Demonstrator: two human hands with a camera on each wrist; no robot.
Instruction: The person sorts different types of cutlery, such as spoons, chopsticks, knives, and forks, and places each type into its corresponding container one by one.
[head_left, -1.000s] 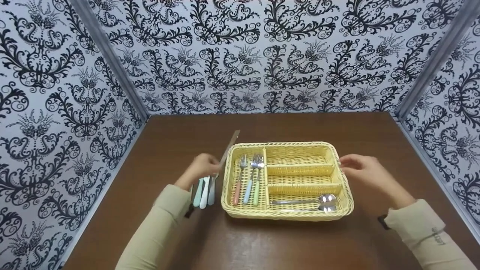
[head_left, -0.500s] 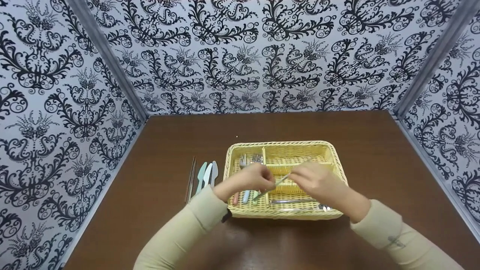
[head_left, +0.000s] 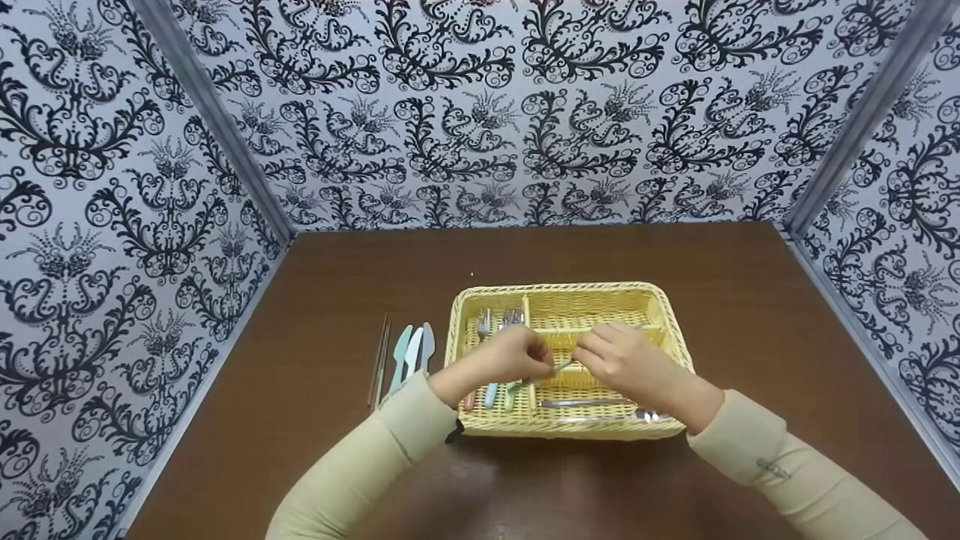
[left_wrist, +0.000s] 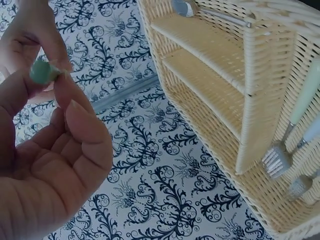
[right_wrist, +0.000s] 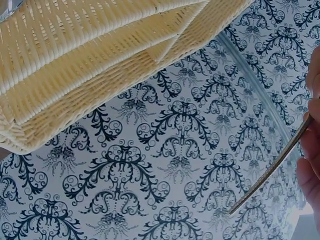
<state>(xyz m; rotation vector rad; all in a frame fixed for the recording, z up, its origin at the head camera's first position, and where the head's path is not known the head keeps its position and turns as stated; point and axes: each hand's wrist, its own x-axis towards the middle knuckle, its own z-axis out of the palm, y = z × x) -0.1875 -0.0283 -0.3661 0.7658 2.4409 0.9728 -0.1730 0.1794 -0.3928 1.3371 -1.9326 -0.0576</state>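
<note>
From the wearer's view, the fingers of the left hand [head_left: 506, 358] and right hand [head_left: 619, 361] nearly meet over a wicker basket [head_left: 585, 428]. Green-handled cutlery [left_wrist: 41, 73] bridges the narrow gap between them and blocks a straight pass; its metal end juts past the right fingers. Wicker dividers [left_wrist: 205, 57] below the fingers leave slots for reaching down; the farthest slot lies open from above. Forks [head_left: 484, 322] fill the compartment under the left fingers, and a spoon [head_left: 577, 403] lies on their near side. Left of the fingers, knives [head_left: 412, 349] and thin sticks [head_left: 380, 360] crowd the basket. Bare desk [head_left: 750, 330] gives passage right of the fingers, and beyond them as far as the patterned wall [head_left: 487, 150].
</note>
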